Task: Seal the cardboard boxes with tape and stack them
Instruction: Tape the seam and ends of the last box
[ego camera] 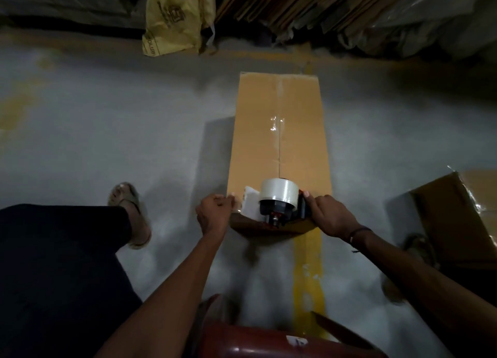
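Right grip (pixel 326 213) clamped on tape dispenser (pixel 279 201); left grip (pixel 213 212) pinching tape end; long brown box (pixel 279 142), seam half-taped

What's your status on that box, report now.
Right hand gripping tape dispenser at near end of box. Left hand pinching tape end at near-left corner. Nothing in the way.

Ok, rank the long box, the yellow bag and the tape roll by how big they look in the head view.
1. Long box, clearly largest.
2. Yellow bag, though it lies farther off and is cut by the frame.
3. Tape roll, smallest.
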